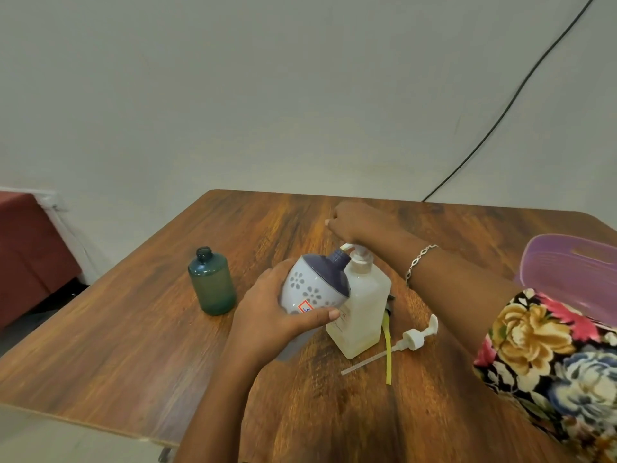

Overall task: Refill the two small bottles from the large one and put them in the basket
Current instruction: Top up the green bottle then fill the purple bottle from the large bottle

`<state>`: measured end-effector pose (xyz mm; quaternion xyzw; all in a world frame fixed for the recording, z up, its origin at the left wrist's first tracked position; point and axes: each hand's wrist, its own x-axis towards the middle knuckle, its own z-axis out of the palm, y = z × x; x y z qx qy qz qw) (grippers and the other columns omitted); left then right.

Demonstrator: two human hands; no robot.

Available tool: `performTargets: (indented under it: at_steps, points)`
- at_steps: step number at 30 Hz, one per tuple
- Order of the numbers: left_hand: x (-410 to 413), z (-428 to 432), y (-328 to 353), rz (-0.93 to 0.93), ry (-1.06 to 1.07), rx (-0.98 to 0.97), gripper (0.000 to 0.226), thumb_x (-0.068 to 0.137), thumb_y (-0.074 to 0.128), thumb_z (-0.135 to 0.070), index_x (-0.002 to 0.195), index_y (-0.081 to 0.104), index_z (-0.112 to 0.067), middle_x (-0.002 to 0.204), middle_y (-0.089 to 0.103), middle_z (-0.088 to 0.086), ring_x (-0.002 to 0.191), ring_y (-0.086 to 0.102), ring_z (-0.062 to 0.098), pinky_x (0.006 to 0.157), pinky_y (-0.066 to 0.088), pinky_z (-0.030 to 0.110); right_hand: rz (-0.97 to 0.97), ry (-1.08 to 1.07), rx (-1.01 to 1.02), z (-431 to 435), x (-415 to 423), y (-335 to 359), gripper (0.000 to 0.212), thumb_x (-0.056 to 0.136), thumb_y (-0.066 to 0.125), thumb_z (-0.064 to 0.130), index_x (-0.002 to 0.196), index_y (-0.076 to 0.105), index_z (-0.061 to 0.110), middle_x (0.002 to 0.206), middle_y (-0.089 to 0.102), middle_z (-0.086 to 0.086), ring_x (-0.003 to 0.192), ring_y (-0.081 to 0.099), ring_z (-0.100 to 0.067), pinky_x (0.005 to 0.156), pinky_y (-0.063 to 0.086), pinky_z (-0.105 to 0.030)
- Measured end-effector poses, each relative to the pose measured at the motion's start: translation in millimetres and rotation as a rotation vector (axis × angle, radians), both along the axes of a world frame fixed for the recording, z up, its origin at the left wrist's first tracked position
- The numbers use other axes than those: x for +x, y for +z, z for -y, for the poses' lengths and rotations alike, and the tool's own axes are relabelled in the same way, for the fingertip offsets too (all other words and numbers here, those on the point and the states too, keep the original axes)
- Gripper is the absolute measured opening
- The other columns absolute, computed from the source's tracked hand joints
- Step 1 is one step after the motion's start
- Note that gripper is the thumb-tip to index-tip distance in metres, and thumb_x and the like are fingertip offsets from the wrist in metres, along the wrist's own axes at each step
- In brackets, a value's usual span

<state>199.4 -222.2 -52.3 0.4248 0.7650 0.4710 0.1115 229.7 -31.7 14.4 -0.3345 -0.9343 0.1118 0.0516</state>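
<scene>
Item: flowered bottle (310,289), my left hand (267,315) wrapped round its body. Long axis tilts right, neck at the large bottle (364,312) pump spout (345,246). Right hand (350,220) atop pump; I cannot tell its finger hold.

The table (140,345) is glossy wood-grain. The green bottle (212,283) on the left and the large bottle (362,309) look like translucent plastic. The basket (574,269) at far right is glossy purple plastic.

Silver link bracelet (421,262) on wrist behind right hand (350,220). Short floral sleeve (547,355) on same arm: black ground, pink, yellow, blue blooms.
</scene>
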Motion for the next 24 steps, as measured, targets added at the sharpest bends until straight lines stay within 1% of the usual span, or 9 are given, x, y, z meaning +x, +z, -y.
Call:
performTargets:
  at_steps: [3,8,10,11,14,16,19,22,24]
  points:
    - [-2,-2,0,-0.002,-0.009,-0.008,0.087,0.040,0.061,-0.078,0.119,0.044,-0.046,0.109,0.056,-0.016,0.097,0.057,0.007,0.083,0.054,0.041,-0.021,-0.001,0.007,-1,1,0,0.031,0.097,0.040,0.029,0.107,0.061,0.009,0.110,0.062,-0.010,0.095,0.058,-0.025,0.080,0.045,-0.034]
    - [-5,-1,5,-0.030,-0.001,-0.006,0.089,0.039,0.059,-0.079,0.120,0.043,-0.045,0.109,0.057,-0.014,0.095,0.057,0.007,0.081,0.054,0.037,-0.101,0.043,-0.218,-5,3,19,0.038,0.097,0.045,0.029,0.111,0.059,-0.003,0.097,0.063,-0.014,0.077,0.053,-0.021,0.068,0.042,-0.028]
    - [-5,-2,5,-0.025,-0.008,-0.016,0.091,0.039,0.059,-0.078,0.122,0.043,-0.043,0.110,0.057,-0.013,0.095,0.057,0.008,0.081,0.055,0.037,-0.109,0.044,-0.235,-6,2,24,0.039,0.097,0.045,0.030,0.110,0.059,-0.003,0.099,0.063,-0.016,0.074,0.052,-0.020,0.071,0.043,-0.030]
    - [-5,-2,6,-0.026,-0.014,-0.020,0.090,0.040,0.058,-0.078,0.121,0.043,-0.043,0.110,0.057,-0.013,0.095,0.057,0.008,0.081,0.054,0.036,-0.095,0.035,-0.213,-6,1,23,0.037,0.097,0.045,0.032,0.106,0.059,-0.001,0.101,0.063,-0.016,0.075,0.052,-0.020,0.072,0.043,-0.031]
    - [-6,-2,5,-0.025,-0.022,-0.015,0.091,0.040,0.059,-0.078,0.122,0.045,-0.042,0.110,0.057,-0.013,0.095,0.057,0.008,0.080,0.054,0.034,-0.021,0.002,-0.049,-2,0,15,0.034,0.099,0.040,0.034,0.088,0.056,0.006,0.093,0.054,-0.008,0.072,0.049,-0.017,0.059,0.035,-0.026]
    - [-7,-3,3,-0.013,-0.017,-0.004,0.085,0.040,0.060,-0.077,0.118,0.044,-0.047,0.110,0.057,-0.014,0.095,0.058,0.007,0.080,0.054,0.034,-0.028,-0.024,0.056,1,2,9,0.033,0.099,0.038,0.032,0.097,0.059,0.007,0.096,0.057,-0.009,0.081,0.055,-0.021,0.066,0.039,-0.027]
    - [-8,-3,0,0.012,-0.017,0.017,0.082,0.040,0.062,-0.076,0.115,0.045,-0.048,0.110,0.058,-0.014,0.096,0.058,0.008,0.081,0.054,0.035,-0.041,-0.040,0.101,3,4,1,0.032,0.099,0.039,0.030,0.111,0.059,0.008,0.112,0.061,-0.010,0.101,0.058,-0.028,0.077,0.042,-0.033]
    - [-9,0,-1,0.030,-0.027,0.025,0.089,0.040,0.064,-0.075,0.121,0.047,-0.042,0.111,0.058,-0.013,0.097,0.058,0.008,0.081,0.054,0.036,-0.047,-0.018,0.084,3,2,-1,0.030,0.098,0.040,0.032,0.106,0.059,0.010,0.104,0.061,-0.008,0.096,0.058,-0.026,0.079,0.046,-0.034]
    - [-8,0,0,0.034,-0.040,0.009,0.089,0.040,0.063,-0.075,0.122,0.046,-0.042,0.110,0.057,-0.014,0.095,0.058,0.008,0.080,0.055,0.034,-0.056,-0.005,0.060,0,1,3,0.029,0.098,0.040,0.033,0.083,0.053,0.012,0.083,0.054,-0.003,0.079,0.054,-0.021,0.066,0.042,-0.029]
